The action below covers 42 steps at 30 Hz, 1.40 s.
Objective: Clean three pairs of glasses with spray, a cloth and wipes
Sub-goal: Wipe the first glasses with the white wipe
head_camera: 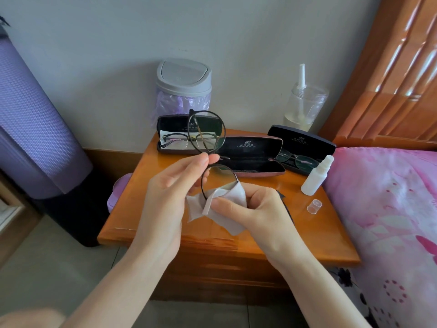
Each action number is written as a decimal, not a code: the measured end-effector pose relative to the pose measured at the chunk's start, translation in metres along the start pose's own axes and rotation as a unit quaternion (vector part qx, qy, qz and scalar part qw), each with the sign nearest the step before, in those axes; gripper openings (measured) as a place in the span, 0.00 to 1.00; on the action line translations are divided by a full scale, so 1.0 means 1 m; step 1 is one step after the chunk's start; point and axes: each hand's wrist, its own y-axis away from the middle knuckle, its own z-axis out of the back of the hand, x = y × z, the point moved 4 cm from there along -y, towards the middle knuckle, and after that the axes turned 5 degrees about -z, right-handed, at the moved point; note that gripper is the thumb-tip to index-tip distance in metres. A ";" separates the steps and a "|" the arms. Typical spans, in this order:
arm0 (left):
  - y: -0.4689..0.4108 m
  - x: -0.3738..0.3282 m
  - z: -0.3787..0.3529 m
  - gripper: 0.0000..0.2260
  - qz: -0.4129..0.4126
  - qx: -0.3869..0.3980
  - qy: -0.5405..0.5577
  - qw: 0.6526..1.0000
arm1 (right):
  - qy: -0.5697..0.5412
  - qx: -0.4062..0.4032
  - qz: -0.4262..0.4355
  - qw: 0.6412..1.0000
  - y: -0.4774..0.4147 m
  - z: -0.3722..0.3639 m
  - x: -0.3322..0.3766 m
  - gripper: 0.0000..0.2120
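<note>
Left hand [170, 192] pinches the glasses [206, 131] at the bridge, long axis upright; right hand [256, 210], just below, pinches the cloth [233, 194] around the lower lens [218, 179].

Both bare forearms reach up over the front edge of the bedside table [307, 233] and converge above its middle. The left hand [170, 185] is raised over the table's centre and pinches the glasses [205, 131] at the bridge between thumb and forefinger. The right hand [255, 209], just beside it and nearer the table's front, pinches a wipe [233, 195] folded round the lower lens.
</note>
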 end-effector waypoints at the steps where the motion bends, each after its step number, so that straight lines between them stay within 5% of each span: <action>1: 0.000 -0.001 0.001 0.10 -0.006 -0.001 -0.002 1.000 | 0.005 -0.001 0.000 1.000 0.000 0.001 0.000 0.11; 21: 0.008 0.008 -0.011 0.12 -0.005 0.041 -0.019 0.999 | -0.143 -0.057 -0.019 0.988 -0.004 -0.001 -0.007 0.09; 42: 0.012 0.006 -0.012 0.10 -0.016 0.014 0.022 1.000 | -0.161 -0.102 -0.059 0.980 -0.001 -0.003 -0.010 0.15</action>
